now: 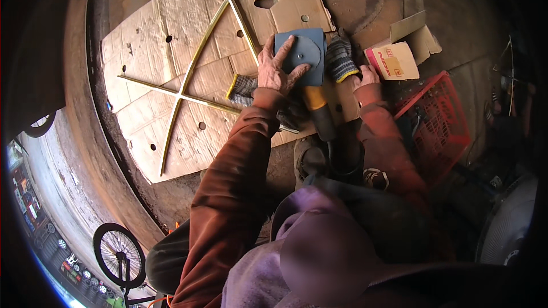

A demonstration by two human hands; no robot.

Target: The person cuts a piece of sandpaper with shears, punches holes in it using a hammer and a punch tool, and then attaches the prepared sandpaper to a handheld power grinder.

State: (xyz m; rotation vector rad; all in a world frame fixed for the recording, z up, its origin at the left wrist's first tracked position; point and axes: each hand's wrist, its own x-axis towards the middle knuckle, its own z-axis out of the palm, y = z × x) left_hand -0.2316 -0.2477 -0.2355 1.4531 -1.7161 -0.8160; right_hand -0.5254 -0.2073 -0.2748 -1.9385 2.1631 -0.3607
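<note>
My left hand [277, 69] lies with its fingers spread on a square blue-grey sheet [317, 39]. A round disc [305, 51] of like colour, with a small centre hole, shows on the sheet under my thumb and fingers. Below the sheet an angle grinder [315, 100] with a yellow body and dark handle points toward me, its head covered. My right hand [366, 77] is curled beside the red-edged end of a small cardboard box [394, 63]; what its fingers hold, if anything, is hidden. Grey knit work gloves with yellow cuffs lie near both hands, one glove [342, 60] right, another glove [242, 88] left.
A large flat cardboard sheet [142, 108] covers the floor, bearing a frame of crossed brass-coloured bars [180, 96]. A red plastic crate [439, 125] stands at the right, with a fan [508, 222] nearer me. A bicycle wheel [119, 255] shows at lower left.
</note>
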